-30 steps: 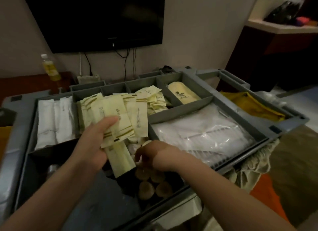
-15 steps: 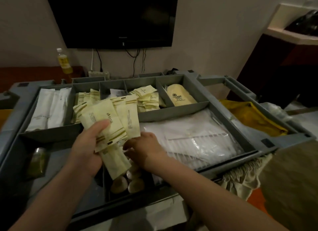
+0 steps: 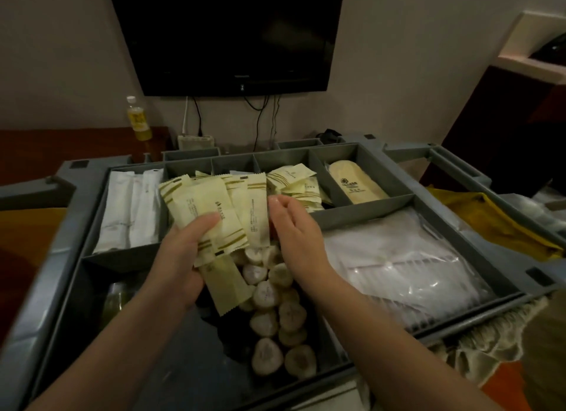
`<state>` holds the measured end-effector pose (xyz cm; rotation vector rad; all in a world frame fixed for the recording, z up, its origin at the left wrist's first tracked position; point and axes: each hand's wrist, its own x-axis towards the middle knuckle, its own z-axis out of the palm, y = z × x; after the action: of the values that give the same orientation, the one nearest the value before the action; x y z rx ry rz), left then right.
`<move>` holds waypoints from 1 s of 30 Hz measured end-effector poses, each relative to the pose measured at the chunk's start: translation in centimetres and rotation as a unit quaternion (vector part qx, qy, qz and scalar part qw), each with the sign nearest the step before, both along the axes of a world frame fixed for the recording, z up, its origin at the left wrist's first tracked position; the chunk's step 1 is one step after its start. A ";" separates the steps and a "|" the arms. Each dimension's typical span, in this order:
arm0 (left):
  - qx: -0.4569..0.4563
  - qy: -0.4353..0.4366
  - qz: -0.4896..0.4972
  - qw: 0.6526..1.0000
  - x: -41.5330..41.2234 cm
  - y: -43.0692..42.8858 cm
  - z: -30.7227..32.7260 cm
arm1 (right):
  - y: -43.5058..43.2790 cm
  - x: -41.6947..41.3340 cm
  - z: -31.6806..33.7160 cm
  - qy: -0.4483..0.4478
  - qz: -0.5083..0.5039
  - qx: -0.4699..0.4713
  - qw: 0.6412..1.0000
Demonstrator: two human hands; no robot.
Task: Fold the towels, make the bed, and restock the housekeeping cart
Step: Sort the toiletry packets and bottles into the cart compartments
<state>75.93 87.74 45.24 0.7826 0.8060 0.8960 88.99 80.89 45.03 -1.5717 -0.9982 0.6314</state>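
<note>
The grey housekeeping cart tray [image 3: 367, 217] fills the view, split into compartments. My left hand [image 3: 180, 257] grips a fanned bunch of pale yellow amenity sachets [image 3: 220, 214] above the tray's middle. My right hand [image 3: 294, 230] is raised beside the bunch, fingers relaxed, touching its right edge and holding nothing that shows. Below both hands lie several small round wrapped soaps [image 3: 275, 318] in a dark compartment. More yellow sachets [image 3: 294, 184] lie in a back compartment.
White wrapped packets [image 3: 128, 208] fill the left compartment, a yellow pouch [image 3: 355, 187] the back right one, clear plastic bags [image 3: 404, 257] the right. A yellow cloth [image 3: 490, 221] hangs at the cart's right. A wall TV [image 3: 226, 34] and a bottle [image 3: 139, 119] stand behind.
My right hand has risen out of the soap compartment to the right side of the sachet bunch. My left hand with the bunch has lifted slightly.
</note>
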 end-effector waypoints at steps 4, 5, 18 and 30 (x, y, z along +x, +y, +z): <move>0.019 -0.003 -0.044 0.999 -0.4 1.3 -0.6 | 1.7 -1.0 -0.6 -0.010 0.019 -0.014 1.000; 0.019 -0.003 -0.040 0.999 -0.5 1.7 -0.8 | 2.1 -0.8 -0.6 -0.011 0.003 -0.003 1.000; -0.025 0.030 0.022 0.999 -0.2 5.3 -0.5 | 10.4 12.1 -3.6 -0.379 -0.139 -0.273 0.873; -0.046 0.023 0.024 0.998 0.1 5.2 -1.5 | 12.2 12.7 -4.4 -0.435 0.067 -0.450 0.777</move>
<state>76.05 92.98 43.75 0.7081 0.9033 0.8793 101.65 93.11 40.60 -2.8119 -1.6254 0.4798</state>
